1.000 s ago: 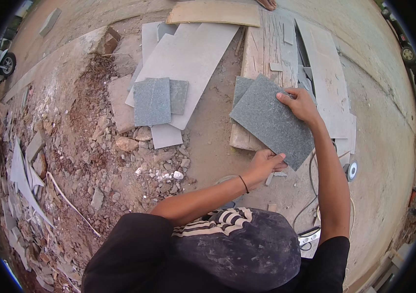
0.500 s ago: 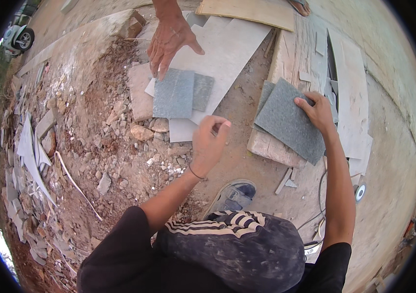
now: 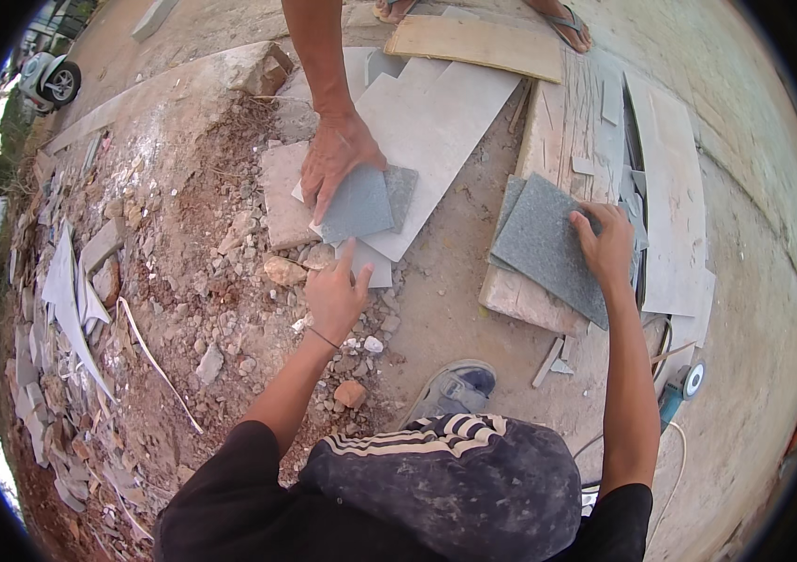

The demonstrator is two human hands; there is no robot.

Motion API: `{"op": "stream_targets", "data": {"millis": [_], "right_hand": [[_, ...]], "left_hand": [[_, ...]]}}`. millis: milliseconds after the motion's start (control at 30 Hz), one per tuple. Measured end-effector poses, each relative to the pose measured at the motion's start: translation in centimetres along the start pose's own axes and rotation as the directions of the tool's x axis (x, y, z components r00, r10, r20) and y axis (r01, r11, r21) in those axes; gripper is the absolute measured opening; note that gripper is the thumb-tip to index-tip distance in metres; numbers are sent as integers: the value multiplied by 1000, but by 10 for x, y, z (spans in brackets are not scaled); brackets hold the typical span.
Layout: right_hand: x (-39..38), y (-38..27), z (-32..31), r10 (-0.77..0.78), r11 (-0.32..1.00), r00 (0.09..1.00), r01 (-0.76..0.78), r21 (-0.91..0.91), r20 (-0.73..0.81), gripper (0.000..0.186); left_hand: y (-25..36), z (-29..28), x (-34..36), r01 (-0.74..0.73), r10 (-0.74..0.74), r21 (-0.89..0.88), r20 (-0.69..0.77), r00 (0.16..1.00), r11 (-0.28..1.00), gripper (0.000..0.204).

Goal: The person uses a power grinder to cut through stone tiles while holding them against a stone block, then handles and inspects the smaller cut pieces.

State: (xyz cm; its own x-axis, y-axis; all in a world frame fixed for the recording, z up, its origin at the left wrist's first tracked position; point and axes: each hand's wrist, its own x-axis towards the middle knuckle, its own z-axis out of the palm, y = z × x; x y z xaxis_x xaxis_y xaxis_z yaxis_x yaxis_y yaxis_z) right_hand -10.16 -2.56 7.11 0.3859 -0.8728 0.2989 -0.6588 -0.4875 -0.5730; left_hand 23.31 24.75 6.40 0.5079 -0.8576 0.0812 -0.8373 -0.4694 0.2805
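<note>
My left hand point(image 3: 335, 302) is just below a square blue-grey stone tile point(image 3: 359, 208), its index finger stretched to the tile's near edge and nothing in its grasp. I cannot tell whether the fingertip touches. A co-worker's hand point(image 3: 338, 159) presses on that tile from the far side. Under it lie another grey tile point(image 3: 402, 192) and pale sheets point(image 3: 445, 122). On the right, my right hand point(image 3: 607, 245) grips the right edge of a dark grey stone tile point(image 3: 548, 245), thumb on top. A second tile point(image 3: 503, 220) pokes out beneath it, on a stone block point(image 3: 525, 298).
An angle grinder point(image 3: 681, 389) with a cable lies right of my right forearm. Rubble point(image 3: 202, 309) and broken slabs point(image 3: 69, 290) cover the left ground. A wooden board point(image 3: 473, 45) lies at the far side by the co-worker's sandalled foot point(image 3: 567, 28). Long pale slabs point(image 3: 665, 187) lie right.
My left hand has moved left and extended its index finger toward the blue-grey tile. The co-worker's hand has come down onto that tile, which has turned. My right hand keeps its grip.
</note>
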Motion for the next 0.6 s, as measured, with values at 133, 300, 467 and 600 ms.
{"op": "stream_targets", "data": {"millis": [133, 300, 467, 600], "right_hand": [[-11, -4, -7, 50, 999, 998, -51, -18, -29, 29], [-22, -8, -12, 82, 996, 995, -81, 22, -63, 31], [-28, -15, -20, 97, 993, 992, -90, 76, -84, 33], [-33, -16, -23, 113, 991, 990, -106, 78, -89, 34]], "left_hand": [[15, 6, 0, -20, 20, 2, 34, 999, 1000, 59], [32, 22, 8, -79, 81, -40, 76, 994, 996, 69], [50, 20, 14, -68, 60, 69, 119, 991, 995, 75], [46, 21, 15, -76, 69, 81, 89, 994, 994, 79]]}}
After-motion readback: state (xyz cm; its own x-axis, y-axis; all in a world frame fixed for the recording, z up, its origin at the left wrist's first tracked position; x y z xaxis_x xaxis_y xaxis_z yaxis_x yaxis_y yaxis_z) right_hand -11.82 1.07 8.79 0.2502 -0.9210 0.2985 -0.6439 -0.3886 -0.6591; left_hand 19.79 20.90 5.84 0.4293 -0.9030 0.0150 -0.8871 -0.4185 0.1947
